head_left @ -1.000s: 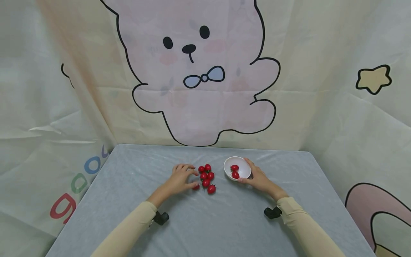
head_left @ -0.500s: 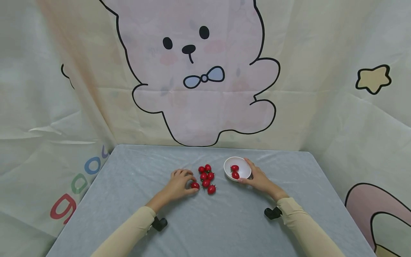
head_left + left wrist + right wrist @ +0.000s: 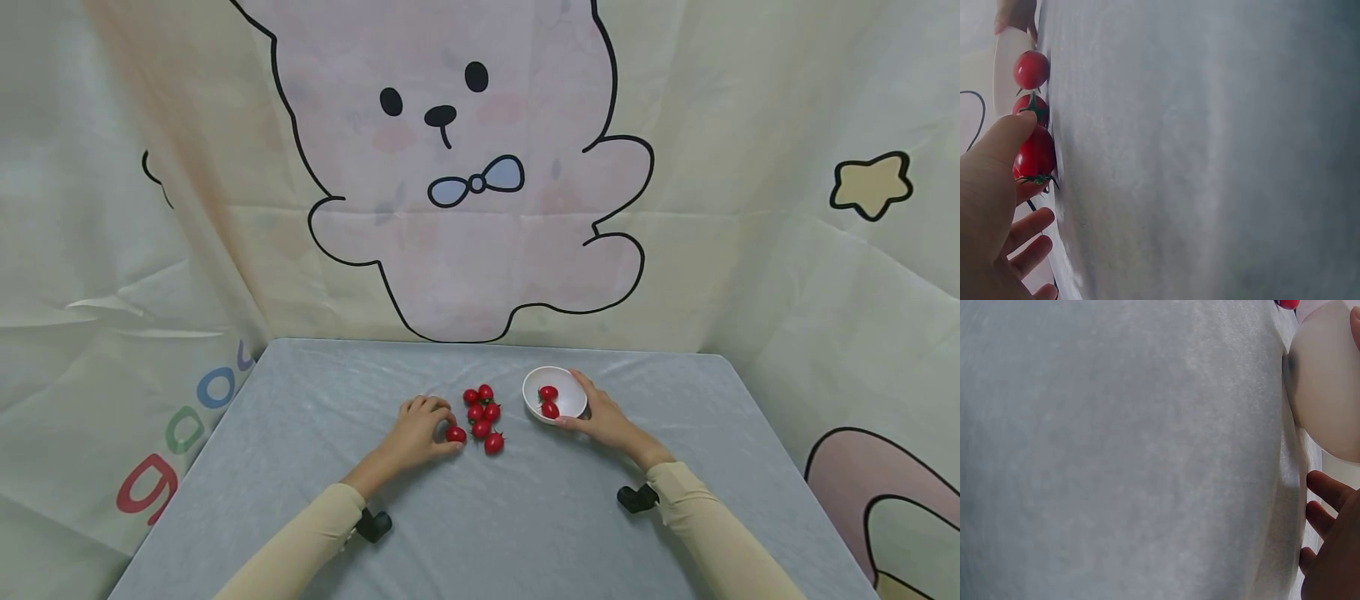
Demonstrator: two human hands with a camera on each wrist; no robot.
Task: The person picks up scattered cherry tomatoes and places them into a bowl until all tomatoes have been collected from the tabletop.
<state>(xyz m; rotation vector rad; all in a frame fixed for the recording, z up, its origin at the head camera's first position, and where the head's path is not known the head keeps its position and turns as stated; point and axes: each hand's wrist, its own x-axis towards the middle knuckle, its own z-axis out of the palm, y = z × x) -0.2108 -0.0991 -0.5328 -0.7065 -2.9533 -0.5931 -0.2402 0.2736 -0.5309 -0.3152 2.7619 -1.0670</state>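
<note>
Left hand pinches cherry tomato; right hand grips white bowl at tomato's two o'clock.
A light pinch should avoid bruising.

Pale curtains stand left, right and beyond the grey-covered bench. The far one shows a pink bear with a blue bow. Coloured letters run down the left side; a yellow star sits above a pink arch at right.
</note>
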